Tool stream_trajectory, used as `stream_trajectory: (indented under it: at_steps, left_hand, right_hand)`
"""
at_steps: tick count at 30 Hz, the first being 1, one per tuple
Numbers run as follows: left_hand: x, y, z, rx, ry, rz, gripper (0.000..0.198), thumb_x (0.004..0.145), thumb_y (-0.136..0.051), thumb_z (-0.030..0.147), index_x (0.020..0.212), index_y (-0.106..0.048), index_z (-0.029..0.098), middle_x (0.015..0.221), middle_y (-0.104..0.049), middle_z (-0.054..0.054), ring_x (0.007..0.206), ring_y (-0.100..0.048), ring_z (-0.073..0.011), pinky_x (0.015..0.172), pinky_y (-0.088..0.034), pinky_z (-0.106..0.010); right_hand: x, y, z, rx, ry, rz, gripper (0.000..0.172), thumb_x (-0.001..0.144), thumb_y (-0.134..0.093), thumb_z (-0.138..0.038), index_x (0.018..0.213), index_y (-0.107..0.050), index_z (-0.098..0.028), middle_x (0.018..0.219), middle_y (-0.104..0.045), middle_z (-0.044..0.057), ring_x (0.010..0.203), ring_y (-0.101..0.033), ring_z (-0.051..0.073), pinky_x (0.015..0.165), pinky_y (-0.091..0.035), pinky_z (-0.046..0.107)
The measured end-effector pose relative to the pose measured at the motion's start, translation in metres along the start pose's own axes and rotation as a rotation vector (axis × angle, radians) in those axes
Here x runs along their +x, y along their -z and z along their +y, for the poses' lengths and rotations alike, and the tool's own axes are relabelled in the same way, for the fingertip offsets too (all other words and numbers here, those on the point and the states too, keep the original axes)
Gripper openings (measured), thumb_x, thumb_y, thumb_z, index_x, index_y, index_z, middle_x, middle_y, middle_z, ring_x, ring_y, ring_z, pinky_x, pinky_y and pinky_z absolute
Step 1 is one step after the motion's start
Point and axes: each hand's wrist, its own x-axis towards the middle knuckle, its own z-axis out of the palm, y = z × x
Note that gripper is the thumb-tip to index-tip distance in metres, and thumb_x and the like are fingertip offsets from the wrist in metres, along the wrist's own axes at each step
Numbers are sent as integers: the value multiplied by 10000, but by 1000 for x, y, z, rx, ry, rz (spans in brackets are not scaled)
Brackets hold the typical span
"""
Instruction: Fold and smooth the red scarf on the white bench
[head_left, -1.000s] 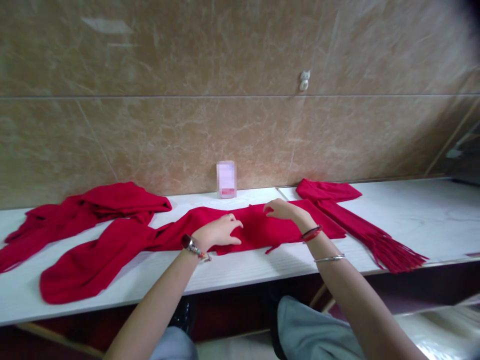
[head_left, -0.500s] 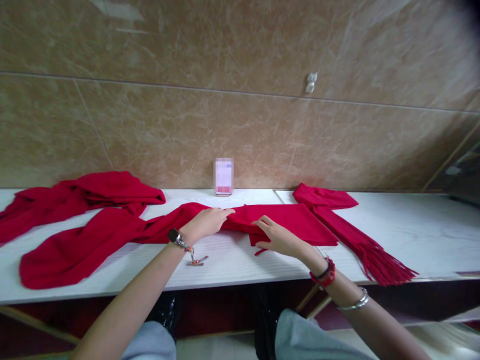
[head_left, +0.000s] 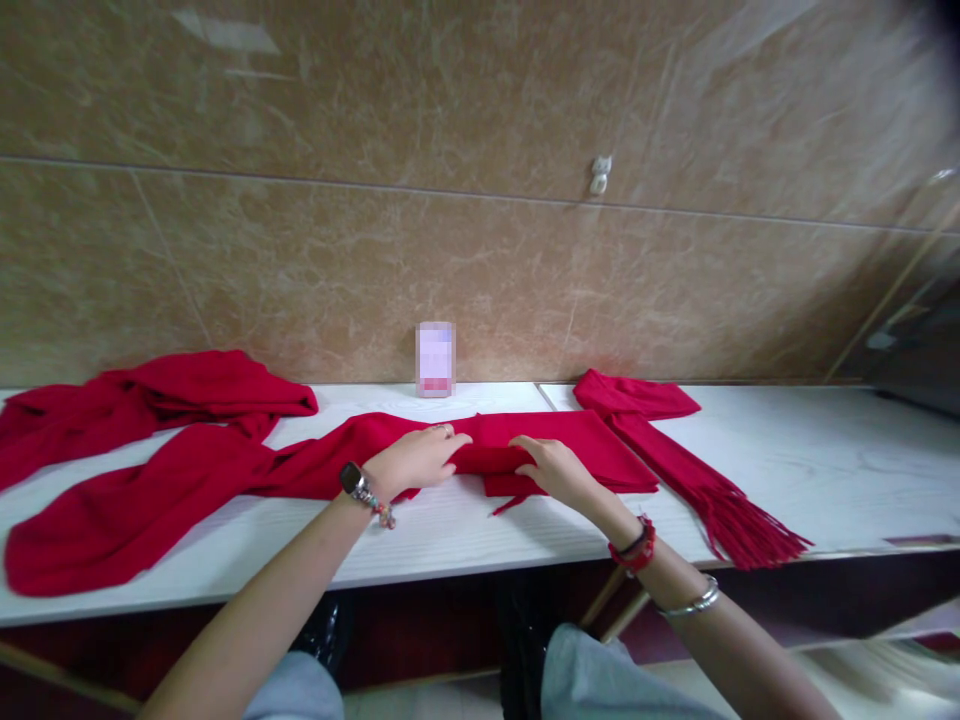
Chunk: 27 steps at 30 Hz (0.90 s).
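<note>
A red scarf runs lengthwise along the white table, its middle gathered into a narrow fold between my hands. My left hand, wearing a watch and beads, has its fingers curled around the left part of that fold. About a hand's width to the right, my right hand grips the fold between thumb and fingers. Beyond it the scarf lies flat in a doubled panel. A few fringe strands stick out below the near edge. To the left, the cloth spreads in a loose, rumpled loop.
Another red cloth is heaped at the back left. At the right lies a red scarf end with fringe, reaching the table's front edge. A phone with a blurred screen leans against the tiled wall. A small white cat-shaped hook is on the wall.
My left hand has turned and come slightly nearer, its fingers now curled around the fold. The scarf's gathered edge between my hands is straighter. The view has shifted slightly.
</note>
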Motion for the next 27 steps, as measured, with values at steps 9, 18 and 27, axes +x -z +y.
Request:
stream_trajectory:
  at_steps: [9, 18, 27]
  left_hand:
    - [21, -15, 33, 139, 3, 169, 233, 828, -387, 50, 974, -538, 152, 904, -579, -78, 806, -584, -186, 660, -446, -257]
    - [18, -13, 23, 200, -53, 160, 246, 787, -397, -9, 900, -559, 137, 847, -603, -84, 771, -593, -191, 658, -448, -270]
    - [27, -29, 29, 214, -105, 201, 152, 810, -492, 116, 955, -520, 156, 951, -556, -75, 823, -574, -199, 664, -458, -274]
  right_hand:
    - [-6, 14, -3, -123, 18, -1, 259, 816, -531, -222, 1070, -529, -171, 954, -645, 105, 880, -602, 213, 715, -429, 261]
    - [-18, 17, 21, -143, 7, 28, 119, 805, -516, -139, 908, -570, -167, 878, -632, 67, 809, -587, 172, 682, -399, 235]
    - [-21, 18, 24, -136, 34, 46, 144, 842, -446, -129, 827, -586, -160, 832, -619, 62, 781, -574, 155, 678, -395, 223]
